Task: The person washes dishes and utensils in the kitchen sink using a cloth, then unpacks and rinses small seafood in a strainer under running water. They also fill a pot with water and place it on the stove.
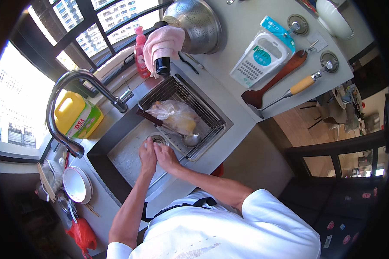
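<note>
My left hand (147, 154) and my right hand (165, 156) meet above the stainless steel sink (124, 153), fingers against each other. Nothing shows between them, though the palms are hidden. Just beyond my fingertips is the drain (159, 138). A wire draining basket (214, 121) sits in the right part of the sink, beside my right hand. In it lies a knotted clear plastic bag (176, 115) with yellowish contents that I cannot make out. A metal ladle (191, 140) rests against the bag, and a dark handle (150, 117) pokes over the basket's left side.
A curved chrome faucet (53, 106) arches at the left, near a yellow detergent jug (81, 115). Stacked bowls (76, 184) stand left of the sink. Behind it are a pink bottle (141, 53) and a steel colander (202, 27). A packaged grater (262, 60) and a spatula (278, 76) lie right.
</note>
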{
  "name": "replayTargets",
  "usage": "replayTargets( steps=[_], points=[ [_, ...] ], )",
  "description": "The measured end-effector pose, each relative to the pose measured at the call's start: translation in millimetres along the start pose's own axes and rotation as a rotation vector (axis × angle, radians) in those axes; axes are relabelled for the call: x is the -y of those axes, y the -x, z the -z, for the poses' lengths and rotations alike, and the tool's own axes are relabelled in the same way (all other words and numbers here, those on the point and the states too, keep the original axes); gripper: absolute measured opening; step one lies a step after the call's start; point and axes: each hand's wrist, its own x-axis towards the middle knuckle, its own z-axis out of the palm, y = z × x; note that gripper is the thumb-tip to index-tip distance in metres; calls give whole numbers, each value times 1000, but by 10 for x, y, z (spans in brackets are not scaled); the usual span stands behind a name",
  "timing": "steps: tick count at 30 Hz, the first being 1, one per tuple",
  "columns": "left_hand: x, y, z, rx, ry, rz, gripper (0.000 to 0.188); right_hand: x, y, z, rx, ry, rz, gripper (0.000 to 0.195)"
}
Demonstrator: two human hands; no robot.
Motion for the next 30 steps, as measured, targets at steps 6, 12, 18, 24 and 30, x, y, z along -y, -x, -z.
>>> replayTargets(
  steps=[6,12,18,24,30],
  points=[
    [-622,-477,-277,-138,-367,-233,59,-131,150,1174,-161,18,88,36],
    [-462,-1212,5,61,-147,-70,66,-444,351,2207,-474,-80,-122,42],
    [-1110,-707,-130,155,-217,-179,37,-731,582,2387,-501,-219,-170,48],
    [-1628,124,-400,563,-306,-355,28,-754,598,2219,-436,-304,-209,48],
    [-1416,380,-471,662,-424,-496,27,-625,395,2273,-475,26,-36,44]
  ],
)
